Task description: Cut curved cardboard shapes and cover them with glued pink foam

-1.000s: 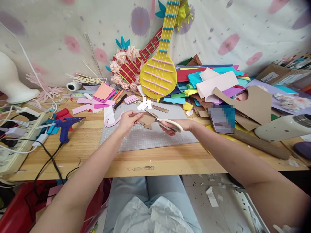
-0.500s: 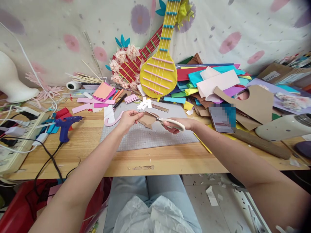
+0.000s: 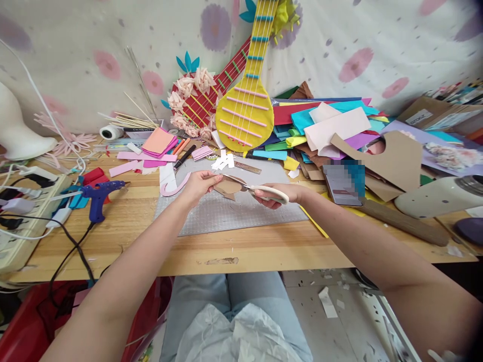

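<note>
Left hand [image 3: 199,183]: fingers pinched together on the left edge of the brown cardboard piece [image 3: 228,187], which we hold just above the grey cutting mat [image 3: 234,216]. Right hand [image 3: 283,193]: fingers curled tight on the handles of the cream scissors [image 3: 266,193]. The blades lie along the card's top edge; we cannot tell how far apart they are. To cut well, we judge:
- pinch close to the cut line
- turn the card, not the scissors, on curves
- use short snips
- hold the left fingertips clear of the blades

Outward, a pink curved strip [image 3: 174,188] lies just beside the left hand and a blue glue gun [image 3: 98,193] lies well to the left on the wooden table [image 3: 226,250]. A yellow paper guitar [image 3: 245,113] leans behind.
</note>
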### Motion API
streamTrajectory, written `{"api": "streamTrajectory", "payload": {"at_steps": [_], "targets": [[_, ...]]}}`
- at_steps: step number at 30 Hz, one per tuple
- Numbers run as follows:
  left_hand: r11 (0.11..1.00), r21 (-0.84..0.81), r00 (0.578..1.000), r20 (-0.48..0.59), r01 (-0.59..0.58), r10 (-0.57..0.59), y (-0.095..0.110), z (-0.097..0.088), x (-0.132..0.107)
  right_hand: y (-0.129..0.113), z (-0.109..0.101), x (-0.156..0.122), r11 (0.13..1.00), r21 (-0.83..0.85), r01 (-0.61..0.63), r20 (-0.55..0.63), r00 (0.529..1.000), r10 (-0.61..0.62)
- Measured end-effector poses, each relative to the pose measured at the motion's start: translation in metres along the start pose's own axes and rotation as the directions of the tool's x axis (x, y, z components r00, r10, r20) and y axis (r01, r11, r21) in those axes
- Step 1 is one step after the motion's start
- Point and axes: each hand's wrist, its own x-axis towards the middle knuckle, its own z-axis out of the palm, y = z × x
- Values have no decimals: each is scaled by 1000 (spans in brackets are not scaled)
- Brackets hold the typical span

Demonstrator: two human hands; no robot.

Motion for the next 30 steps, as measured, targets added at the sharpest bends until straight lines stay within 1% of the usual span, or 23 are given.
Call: {"api": "streamTrajectory", "payload": {"at_steps": [6,10,13,16,18,20,22,23,24,25,26,27,28,29,30], "targets": [[1000,22,1000,7,15,-15,1,-4,2,-2,0,1,999,-33,-24,-12,1000,23],[999,21,999,13,46,-46,5,-6,1,1,-1,4,1000,-14,-21,-3,1000,21],[996,36,995,52,80,-82,8,-8,1,3,0,6,1000,21,4,43,999,-5],[994,58,992,74,97,-101,9,-12,2,5,1,9,993,94,67,133,988,-79],[994,71,995,35,87,-89,9,-18,4,7,0,9,986,143,86,209,971,-115],[996,68,998,-39,61,-58,8,-25,5,9,-4,7,987,150,64,278,955,-104],[998,50,994,-106,34,-28,8,-33,6,11,-9,3,989,130,66,310,945,-104],[999,36,992,-125,26,-21,8,-37,6,13,-11,0,987,123,99,303,944,-132],[999,19,990,-136,28,-25,8,-40,6,13,-13,-2,979,128,156,269,945,-185],[999,0,990,-137,38,-38,8,-42,5,14,-14,-2,964,138,229,202,946,-253],[998,-22,990,-127,59,-61,7,-43,4,14,-14,-2,942,143,303,100,943,-318],[995,-47,990,-106,88,-93,7,-43,3,13,-13,1,921,135,366,-31,930,-365],[990,-72,989,-76,119,-124,7,-42,1,11,-9,5,908,113,403,-173,908,-382],[985,-93,988,-40,147,-151,6,-40,0,9,-4,10,907,86,412,-311,876,-368],[980,-107,986,-7,167,-169,5,-37,-2,6,2,18,913,64,403,-409,845,-344]]}}
